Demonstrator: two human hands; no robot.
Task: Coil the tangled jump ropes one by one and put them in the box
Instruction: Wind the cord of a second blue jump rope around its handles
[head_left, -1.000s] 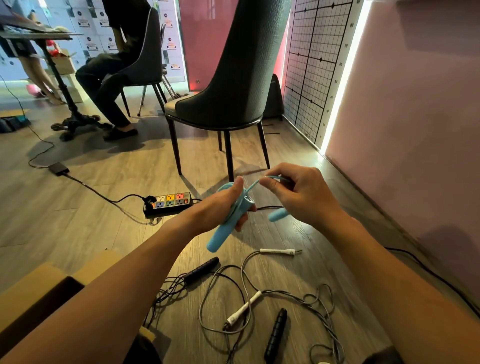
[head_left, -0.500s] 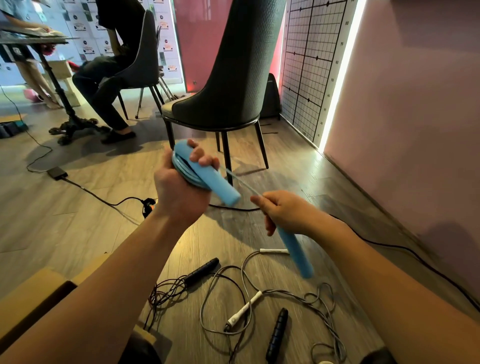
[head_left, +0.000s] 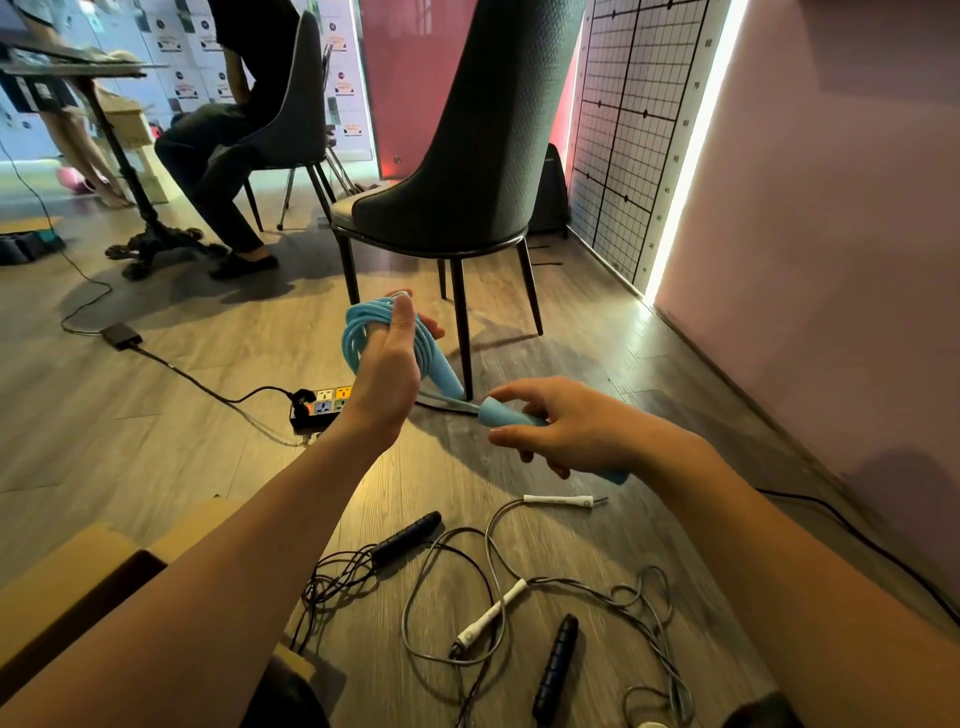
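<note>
The blue rope sits coiled round the left hand, whose fingers curl through the loops, with one handle jutting down to the right. In the last half second the right hand, fingers wrapped round the second handle, has swung it up close to the coil, leaving only a short stretch unwound. This rope looks nearly ready for the box, while the black rope and white rope lie tangled on the floor.

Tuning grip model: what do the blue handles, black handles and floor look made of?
Blue handles: matte, smooth, likely foam or soft rubber; no shine. Black handles: ribbed, slightly glossy, probably hard plastic or rubber. Floor: wood-grain planks, satin sheen; laminate or vinyl, can't tell.
</note>
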